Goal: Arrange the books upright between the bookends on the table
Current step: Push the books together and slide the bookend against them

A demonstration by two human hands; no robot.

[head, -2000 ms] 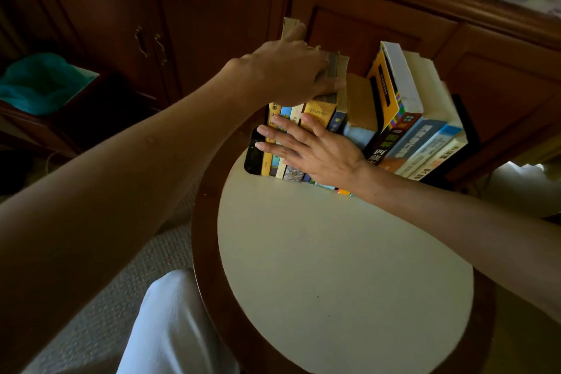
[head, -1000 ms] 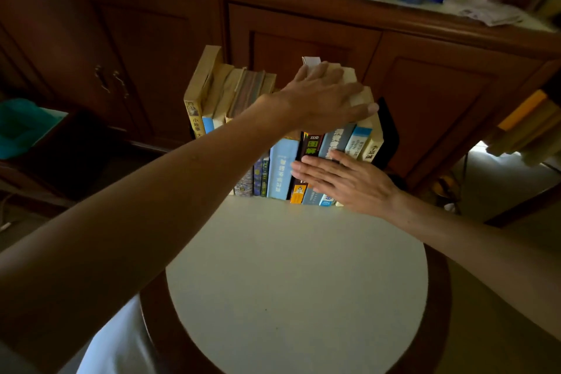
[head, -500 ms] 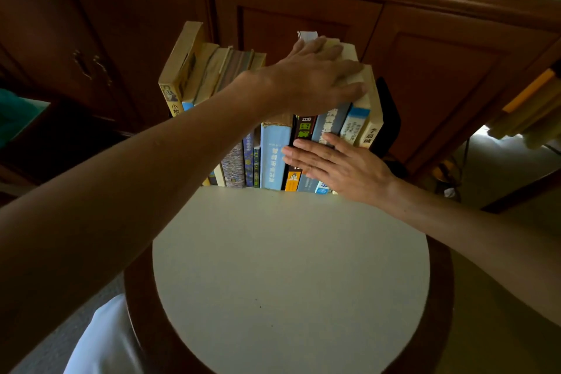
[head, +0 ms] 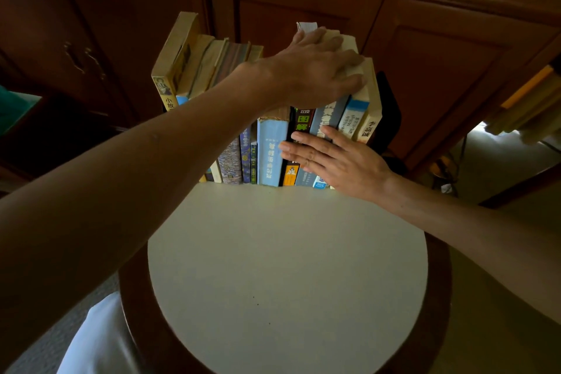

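Far edge of round desk (head: 288,267): row of books (head: 270,152) upright, leftmost yellowed ones leaning. Left hand (head: 315,70) flat on top edges at right, grip open, clasping nothing. Right hand (head: 337,161) pressed open-palmed against spines. Black bookend (head: 390,112) touching last book. Squaring-up step, seemingly; next, straightening the leaning left end.

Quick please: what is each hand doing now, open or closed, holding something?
Left hand: open, palm flat on top of the books, gripping nothing.
Right hand: open, fingers pressed flat against the spines.
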